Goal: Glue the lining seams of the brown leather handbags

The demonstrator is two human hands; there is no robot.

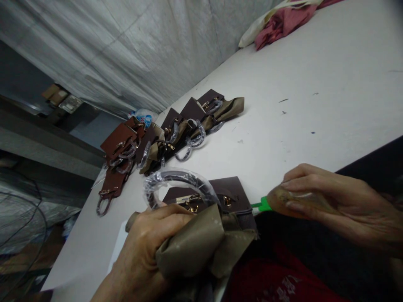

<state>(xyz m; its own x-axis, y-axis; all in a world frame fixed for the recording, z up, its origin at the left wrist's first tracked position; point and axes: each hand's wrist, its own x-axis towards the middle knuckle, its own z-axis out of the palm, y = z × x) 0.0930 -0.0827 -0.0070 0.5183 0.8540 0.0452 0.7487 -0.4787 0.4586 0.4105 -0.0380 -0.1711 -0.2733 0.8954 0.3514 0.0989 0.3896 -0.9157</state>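
A dark brown handbag [228, 193] with gold hardware and a plastic-wrapped handle [181, 178] lies at the near edge of the white table [315, 105]. My left hand [147, 247] is closed on the bag's olive-tan lining fabric [198, 243], bunched up at the bag's open side. My right hand [333, 205] is closed around a squeeze bottle [296, 201] with a green nozzle [261, 205]. The nozzle points at the bag's right edge, close to it.
Several similar brown bags [166, 134] with wrapped handles and tan linings lie in a row farther back on the table. A pink and cream cloth bundle [280, 21] sits at the far corner. A grey tarp [126, 50] hangs behind. Dark and red clothing [283, 277] is below.
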